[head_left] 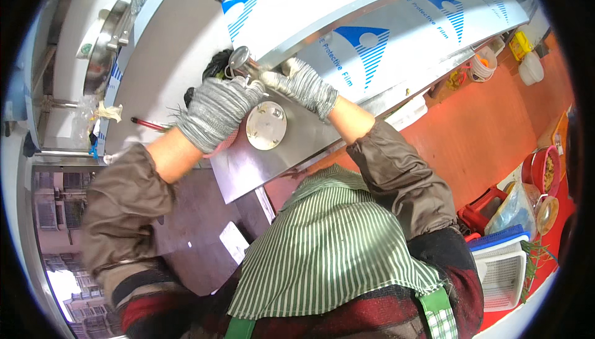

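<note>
Both my hands wear grey knitted gloves and meet above the steel counter (248, 175). A small shiny metal cup (243, 62) lies tilted between them, its round end toward the upper left. My right hand (307, 88) is closed at the cup's lower end, thumb against it. Curled just below the cup, my left hand (220, 111) has its fingertips close to the right thumb; what it grips is hidden. Under the two hands stands a round white dish (266, 126) with small dark bits on it. A pink container (224, 145) shows partly beneath my left hand.
A black plastic bag (217, 65) sits beyond my left hand, and a red-handled tool (147, 123) lies left of it. A raised metal shelf edge (334, 20) runs past my right hand. Baskets (502, 271) and a red bowl (542, 171) stand at the right.
</note>
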Demonstrator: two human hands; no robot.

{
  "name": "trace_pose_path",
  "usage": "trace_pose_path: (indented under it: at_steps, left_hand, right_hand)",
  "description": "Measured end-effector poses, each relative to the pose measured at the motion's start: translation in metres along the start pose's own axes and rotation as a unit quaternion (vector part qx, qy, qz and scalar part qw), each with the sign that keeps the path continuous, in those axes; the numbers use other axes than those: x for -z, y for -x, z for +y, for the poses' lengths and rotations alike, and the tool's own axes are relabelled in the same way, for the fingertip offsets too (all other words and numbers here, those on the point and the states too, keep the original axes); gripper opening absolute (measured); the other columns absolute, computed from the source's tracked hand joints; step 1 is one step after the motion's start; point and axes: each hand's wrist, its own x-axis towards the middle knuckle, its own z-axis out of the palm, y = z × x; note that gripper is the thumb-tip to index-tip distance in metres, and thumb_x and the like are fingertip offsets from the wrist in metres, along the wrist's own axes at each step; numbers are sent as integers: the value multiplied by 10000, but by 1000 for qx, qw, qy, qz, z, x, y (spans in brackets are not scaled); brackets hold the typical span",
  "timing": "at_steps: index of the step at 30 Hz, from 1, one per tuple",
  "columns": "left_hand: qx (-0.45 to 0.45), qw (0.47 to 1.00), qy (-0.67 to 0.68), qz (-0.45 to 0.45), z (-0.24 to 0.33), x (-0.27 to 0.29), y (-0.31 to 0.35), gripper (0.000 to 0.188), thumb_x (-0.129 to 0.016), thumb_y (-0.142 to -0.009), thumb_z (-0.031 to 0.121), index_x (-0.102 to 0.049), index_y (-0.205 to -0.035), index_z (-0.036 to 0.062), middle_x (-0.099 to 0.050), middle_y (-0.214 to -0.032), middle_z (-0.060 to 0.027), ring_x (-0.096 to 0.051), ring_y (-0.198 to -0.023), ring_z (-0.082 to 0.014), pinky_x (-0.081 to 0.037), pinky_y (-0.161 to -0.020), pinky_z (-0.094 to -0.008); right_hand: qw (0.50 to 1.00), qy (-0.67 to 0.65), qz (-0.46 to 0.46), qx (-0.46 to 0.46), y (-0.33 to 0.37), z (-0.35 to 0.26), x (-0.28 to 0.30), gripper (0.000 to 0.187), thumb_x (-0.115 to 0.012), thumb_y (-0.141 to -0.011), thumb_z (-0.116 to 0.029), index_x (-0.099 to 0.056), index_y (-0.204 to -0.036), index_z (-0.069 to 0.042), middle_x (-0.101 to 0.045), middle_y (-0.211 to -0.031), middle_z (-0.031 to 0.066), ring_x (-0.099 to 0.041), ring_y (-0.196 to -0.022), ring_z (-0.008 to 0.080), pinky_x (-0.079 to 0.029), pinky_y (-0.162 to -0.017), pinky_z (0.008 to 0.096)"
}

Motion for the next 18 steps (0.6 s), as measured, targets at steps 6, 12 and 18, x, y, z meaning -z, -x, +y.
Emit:
trace_pose_path:
  at_steps: [6, 12, 18]
  left_hand:
    - [174, 896, 326, 246, 28, -59, 6, 178, -606, -843, 115, -611, -1000, 29, -607, -920, -143, -591, -859, -294, -479, -777, -374]
    - [322, 656, 637, 245, 51, -74, 0, 161, -594, -860, 130, -619, -975, 21, -612, -951, -132, -596, -866, -288, -477, -775, -362]
    - [220, 878, 297, 303, 48, -76, 8, 191, -570, -814, 91, -620, -987, 28, -620, -966, -134, -591, -893, -298, -482, -787, -385]
  right_hand:
    - [996, -81, -15, 42, 3, 3, -2, 516, -656, -862, -310, -496, -1238, 5, -581, -1160, 133, -523, -1065, 170, -432, -931, 320]
    - [998, -65, 0, 7, 8, -16, -3, 459, -642, -870, -286, -519, -1196, 12, -608, -1102, 136, -551, -1017, 185, -445, -895, 327]
    - [900, 338, 253, 110, 50, -46, -25, 309, -623, -823, -308, -634, -991, -50, -633, -905, 165, -591, -852, 315, -471, -767, 393]
